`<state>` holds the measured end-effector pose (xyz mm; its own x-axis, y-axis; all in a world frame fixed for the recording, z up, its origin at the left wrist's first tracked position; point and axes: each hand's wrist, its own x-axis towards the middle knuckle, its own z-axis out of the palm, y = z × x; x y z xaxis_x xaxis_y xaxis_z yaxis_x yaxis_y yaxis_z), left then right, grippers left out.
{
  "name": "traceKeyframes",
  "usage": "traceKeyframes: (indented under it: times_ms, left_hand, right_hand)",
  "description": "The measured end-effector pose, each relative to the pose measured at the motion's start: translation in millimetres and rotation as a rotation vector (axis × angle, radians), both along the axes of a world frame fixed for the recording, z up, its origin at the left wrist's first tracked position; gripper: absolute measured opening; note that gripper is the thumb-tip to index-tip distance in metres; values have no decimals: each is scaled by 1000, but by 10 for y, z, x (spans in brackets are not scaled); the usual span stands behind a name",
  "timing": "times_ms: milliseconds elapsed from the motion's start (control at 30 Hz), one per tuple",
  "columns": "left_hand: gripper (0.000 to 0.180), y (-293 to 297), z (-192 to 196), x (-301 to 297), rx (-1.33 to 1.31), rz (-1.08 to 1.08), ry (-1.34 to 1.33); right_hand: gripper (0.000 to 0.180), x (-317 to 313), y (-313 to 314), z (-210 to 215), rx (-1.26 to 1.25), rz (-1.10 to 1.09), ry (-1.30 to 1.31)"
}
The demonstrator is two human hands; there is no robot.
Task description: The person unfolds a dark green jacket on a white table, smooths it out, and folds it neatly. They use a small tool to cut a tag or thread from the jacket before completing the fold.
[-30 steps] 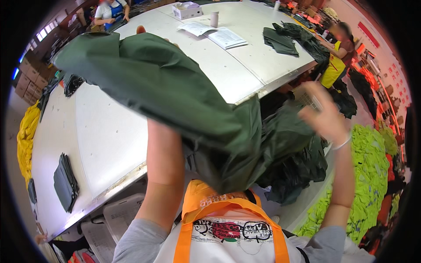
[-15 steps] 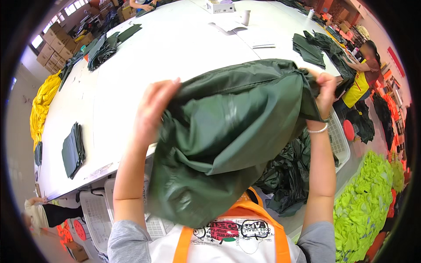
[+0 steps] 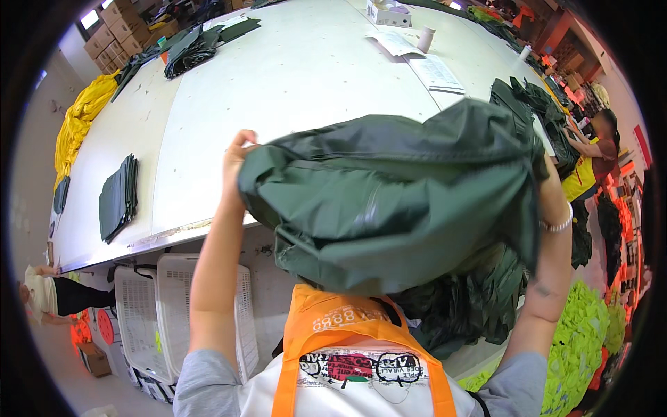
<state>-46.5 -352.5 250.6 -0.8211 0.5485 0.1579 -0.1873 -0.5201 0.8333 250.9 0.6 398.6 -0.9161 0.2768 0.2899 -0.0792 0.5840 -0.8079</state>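
Observation:
A large piece of dark green, slightly shiny fabric (image 3: 389, 215) hangs stretched between my hands, in front of my body and above the table's near edge. A seam or folded band runs along its upper side. My left hand (image 3: 238, 161) is closed on its left upper corner, fingers partly behind the cloth. At its right end my right hand (image 3: 552, 187), below which a beaded bracelet sits, grips the gathered edge; the fabric hides most of those fingers. Beneath the cloth, a crumpled heap of similar dark green fabric (image 3: 465, 306) lies to the right of my orange apron (image 3: 347, 309).
The white table (image 3: 208, 139) carries a dark green folded stack (image 3: 119, 198), another stack (image 3: 189, 52), yellow fabric (image 3: 80, 115), papers (image 3: 434, 73) and a bottle (image 3: 425, 39). White baskets (image 3: 177, 306) stand below left, lime-green fabric (image 3: 577, 340) lower right. A co-worker (image 3: 603, 149) handles dark fabric.
My hands have moved farther apart, drawing the dark green fabric wider. Its lower part has swung up and right, uncovering more of my apron. The view has shifted.

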Motion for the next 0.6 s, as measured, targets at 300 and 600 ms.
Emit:
traceKeyframes:
  times_ms: [300,600]
  left_hand:
    - [20,-777,811,927,-1008,-515,974]
    - [38,-1272,1127,809,-465,-252,201]
  right_hand:
    - [25,118,-522,381,369,-9,-5]
    - [34,-45,-791,357,78,167,84]
